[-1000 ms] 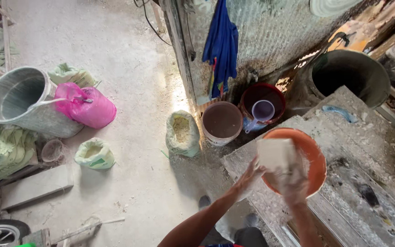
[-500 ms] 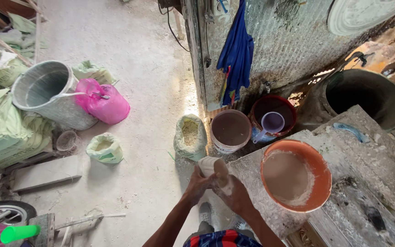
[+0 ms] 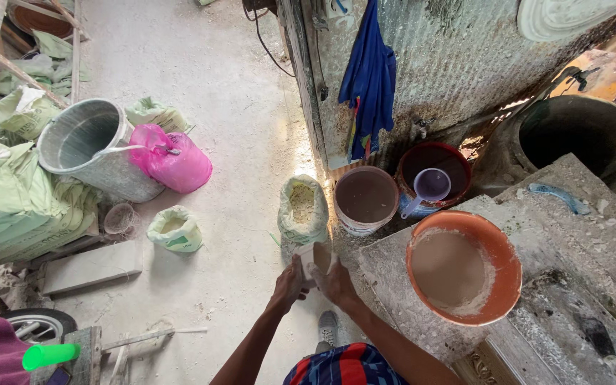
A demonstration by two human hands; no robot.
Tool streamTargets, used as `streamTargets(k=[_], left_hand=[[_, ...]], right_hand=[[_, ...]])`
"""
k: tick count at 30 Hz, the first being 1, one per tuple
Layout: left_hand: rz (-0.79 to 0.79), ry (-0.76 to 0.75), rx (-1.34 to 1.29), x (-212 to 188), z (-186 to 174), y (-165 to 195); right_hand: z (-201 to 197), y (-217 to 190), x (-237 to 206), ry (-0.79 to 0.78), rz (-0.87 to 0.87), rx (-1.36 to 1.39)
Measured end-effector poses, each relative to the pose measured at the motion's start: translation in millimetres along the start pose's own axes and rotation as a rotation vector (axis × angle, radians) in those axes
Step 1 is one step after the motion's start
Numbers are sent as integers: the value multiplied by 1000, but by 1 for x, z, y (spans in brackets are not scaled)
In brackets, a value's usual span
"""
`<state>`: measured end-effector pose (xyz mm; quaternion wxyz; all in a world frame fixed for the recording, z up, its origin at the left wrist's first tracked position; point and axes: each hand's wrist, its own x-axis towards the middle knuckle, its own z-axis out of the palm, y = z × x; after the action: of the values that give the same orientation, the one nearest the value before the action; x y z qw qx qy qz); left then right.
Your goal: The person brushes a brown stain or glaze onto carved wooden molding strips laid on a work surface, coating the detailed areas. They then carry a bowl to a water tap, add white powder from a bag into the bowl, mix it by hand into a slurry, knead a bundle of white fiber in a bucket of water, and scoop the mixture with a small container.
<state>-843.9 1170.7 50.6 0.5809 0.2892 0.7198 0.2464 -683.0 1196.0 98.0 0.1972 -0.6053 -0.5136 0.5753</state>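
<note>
Below the open sack of yellowish powder, just off the near-left corner of the rough grey concrete counter, both hands meet around a small pale plastic cup. Left hand grips the cup's left side with its fingers curled about the wall, and right hand cups the right side and underside, fingers likewise closed on it; the cup tilts slightly, and what lies inside cannot be made out. It hangs over the grey concrete floor, near the sack's lower edge but apart from it.

Right of the hands, on the counter, sits a wide orange plastic basin holding pale brown powder with a whitish ring at the rim. Beyond the counter's edge stand a white bucket with a brown interior and, just beside it, a dark red bucket with a translucent lilac scoop resting in it. A large dark drum stands further right. A blue cloth hangs on the corrugated metal wall above the buckets.

Left of the sack lie a small green-and-white bag, a pink plastic bag and a tipped grey metal tub, with pale green sacks piled at the far left. A bright green tube shows at the lower left corner.
</note>
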Motion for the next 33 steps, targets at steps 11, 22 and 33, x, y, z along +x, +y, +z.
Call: streamTargets(k=[11,22,33], left_hand=[[97,149,-8,17,-17,-88],[-43,-298,-241,-22,-8,-9],[133,-474,182,-2,0,-2]], right_hand=[[20,21,9,-35,48,-112],[23,28,-16,-65,-71,-389],[-23,61,-50,-89,-81,-405]])
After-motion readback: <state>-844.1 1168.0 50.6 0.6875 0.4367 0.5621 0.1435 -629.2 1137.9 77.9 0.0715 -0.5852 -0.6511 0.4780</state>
